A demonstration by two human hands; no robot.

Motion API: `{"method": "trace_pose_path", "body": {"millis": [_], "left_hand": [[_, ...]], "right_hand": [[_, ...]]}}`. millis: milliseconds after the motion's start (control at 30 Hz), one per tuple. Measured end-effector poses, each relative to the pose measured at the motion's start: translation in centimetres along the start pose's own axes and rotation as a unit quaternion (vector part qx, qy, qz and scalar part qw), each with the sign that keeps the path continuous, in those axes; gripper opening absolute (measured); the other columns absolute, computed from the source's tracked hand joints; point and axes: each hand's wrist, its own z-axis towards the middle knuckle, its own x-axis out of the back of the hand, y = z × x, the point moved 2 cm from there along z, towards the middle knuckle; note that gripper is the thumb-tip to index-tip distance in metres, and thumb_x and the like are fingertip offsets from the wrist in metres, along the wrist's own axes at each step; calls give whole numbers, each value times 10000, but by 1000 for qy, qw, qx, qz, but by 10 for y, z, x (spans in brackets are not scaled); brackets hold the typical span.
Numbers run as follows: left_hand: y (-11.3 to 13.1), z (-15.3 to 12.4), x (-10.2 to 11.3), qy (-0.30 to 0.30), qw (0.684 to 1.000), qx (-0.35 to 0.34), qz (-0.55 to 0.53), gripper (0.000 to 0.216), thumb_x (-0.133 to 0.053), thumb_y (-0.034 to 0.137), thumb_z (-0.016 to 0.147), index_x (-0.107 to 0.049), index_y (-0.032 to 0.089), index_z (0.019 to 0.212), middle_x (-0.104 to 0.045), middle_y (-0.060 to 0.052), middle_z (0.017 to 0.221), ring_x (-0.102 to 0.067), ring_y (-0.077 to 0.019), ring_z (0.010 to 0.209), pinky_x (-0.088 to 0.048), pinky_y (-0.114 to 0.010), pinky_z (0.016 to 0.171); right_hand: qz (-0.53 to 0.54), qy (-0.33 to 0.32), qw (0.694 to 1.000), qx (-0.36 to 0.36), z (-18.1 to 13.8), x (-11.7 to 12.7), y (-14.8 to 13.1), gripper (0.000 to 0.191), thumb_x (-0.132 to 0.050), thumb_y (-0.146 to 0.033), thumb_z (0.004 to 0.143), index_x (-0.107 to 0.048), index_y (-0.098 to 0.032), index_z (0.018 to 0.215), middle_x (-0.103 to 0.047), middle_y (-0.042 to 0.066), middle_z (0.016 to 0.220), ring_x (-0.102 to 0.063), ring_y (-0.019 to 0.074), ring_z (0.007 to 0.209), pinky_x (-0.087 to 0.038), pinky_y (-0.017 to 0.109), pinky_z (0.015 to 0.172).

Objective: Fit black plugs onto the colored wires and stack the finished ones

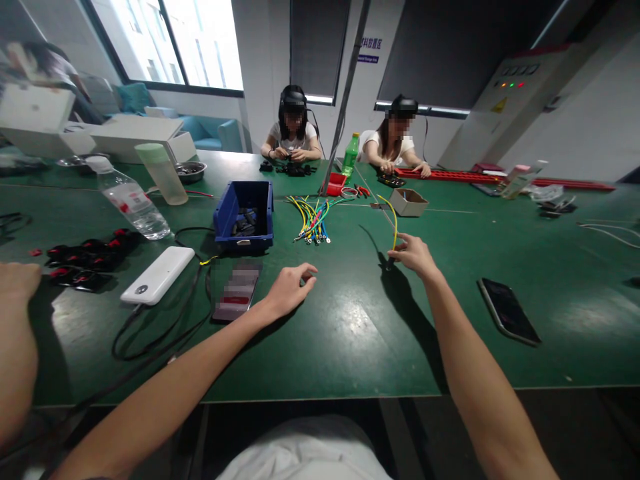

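Observation:
My right hand [414, 255] is closed in a pinch on the lower end of a yellow wire [393, 220] that arcs up and away over the green table [350, 333]. My left hand [290, 287] hovers just above the table with its fingers loosely curled and apart, holding nothing, beside a phone [237, 290] with a blurred screen. A bundle of yellow, green, blue and red wires [313, 223] lies ahead between my hands. A blue bin [245, 213] of dark parts stands to its left.
A white power bank [157, 275] with a black cable, black-and-red parts [85, 257], a water bottle [131, 200] and a cup [163, 173] lie at left. A dark phone [507, 310] is at right, a small cardboard box [407, 201] ahead. Two people work at the far side; another person's arm [17, 333] is at far left.

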Motion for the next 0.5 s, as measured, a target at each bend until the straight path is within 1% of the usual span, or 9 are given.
{"method": "trace_pose_path", "body": {"millis": [100,233,333,500], "left_hand": [[-1,0,0,-3,1000,-6,21,189,-538,219,881,-655,174,1022,-727,-60,879,-687,-188,820,-514,-301,765],[-1,3,5,15,998,-12,62,180,-525,222,885,-662,189,997,-724,-46,871,-681,-185,812,-509,-285,730],[1,7,15,70,994,-11,86,158,-529,210,874,-669,195,946,-726,-38,872,-676,-179,800,-503,-279,730],[3,17,43,202,975,-9,98,150,-536,221,863,-669,184,921,-730,-28,829,-671,-164,744,-498,-266,709]], "right_hand": [[-67,29,997,-12,5,13,15,612,-751,-161,672,-592,-94,1259,-735,94,790,-691,193,639,-541,305,657],[-122,41,991,-17,8,19,29,587,-757,-199,680,-607,-120,1242,-742,92,828,-698,203,697,-528,304,705],[-150,39,988,-24,10,17,34,554,-745,-206,694,-615,-135,1228,-747,88,853,-702,213,747,-518,299,719],[-180,59,981,-27,11,14,36,504,-741,-211,697,-644,-150,1188,-749,90,875,-700,229,822,-506,306,760]]}}
